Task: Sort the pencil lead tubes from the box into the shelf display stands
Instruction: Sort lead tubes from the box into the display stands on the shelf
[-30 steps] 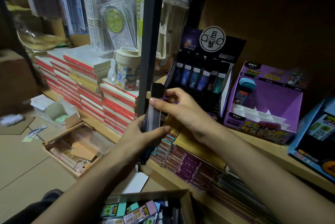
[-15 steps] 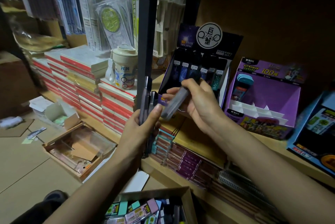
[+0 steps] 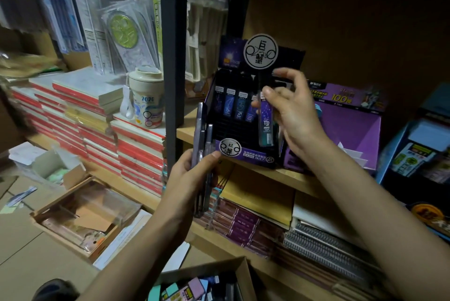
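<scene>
My right hand [image 3: 295, 115] pinches one purple lead tube [image 3: 266, 121] upright in front of the black display stand [image 3: 243, 135] on the shelf, by the stand's right side. Several tubes stand in the stand's back row [image 3: 233, 103]. My left hand [image 3: 188, 179] grips a bunch of dark lead tubes [image 3: 204, 152] upright, just left of the stand's front corner. The cardboard box [image 3: 239, 274] with mixed coloured packs sits at the bottom centre.
A purple display stand [image 3: 350, 130] is to the right, a blue one [image 3: 414, 149] further right. A black shelf post [image 3: 173, 57] rises left of the stand. Stacked red-edged notebooks [image 3: 97, 125] and a cup [image 3: 146, 98] lie left. Open boxes sit on the floor [image 3: 82, 215].
My right hand has carried the single tube up and right from my left hand to the black stand and turned it upright. My left hand has stayed with its bunch.
</scene>
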The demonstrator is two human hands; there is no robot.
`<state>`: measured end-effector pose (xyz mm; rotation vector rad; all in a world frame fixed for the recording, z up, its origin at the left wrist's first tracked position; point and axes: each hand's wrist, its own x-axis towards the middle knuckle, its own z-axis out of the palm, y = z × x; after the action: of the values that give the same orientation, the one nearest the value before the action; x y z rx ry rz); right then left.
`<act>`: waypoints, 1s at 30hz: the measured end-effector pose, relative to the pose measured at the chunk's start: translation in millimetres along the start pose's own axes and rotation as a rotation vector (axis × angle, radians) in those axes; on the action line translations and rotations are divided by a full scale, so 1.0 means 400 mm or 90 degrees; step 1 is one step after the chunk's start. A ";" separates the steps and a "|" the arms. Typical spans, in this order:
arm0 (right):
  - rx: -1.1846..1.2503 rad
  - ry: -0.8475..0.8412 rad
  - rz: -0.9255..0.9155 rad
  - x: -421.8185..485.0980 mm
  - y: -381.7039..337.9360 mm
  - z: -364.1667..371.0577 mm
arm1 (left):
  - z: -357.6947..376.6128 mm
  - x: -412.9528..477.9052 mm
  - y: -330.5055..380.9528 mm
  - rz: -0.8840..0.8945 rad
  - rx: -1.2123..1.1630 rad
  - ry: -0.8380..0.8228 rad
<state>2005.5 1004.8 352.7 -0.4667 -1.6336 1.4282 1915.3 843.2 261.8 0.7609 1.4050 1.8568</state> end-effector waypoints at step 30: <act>-0.451 0.084 -0.154 0.101 0.043 -0.060 | -0.005 -0.005 0.011 0.009 -0.023 -0.005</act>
<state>1998.8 1054.2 350.3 -0.7100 -1.9828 0.5978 1914.0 839.8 265.3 0.7611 1.3614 1.8825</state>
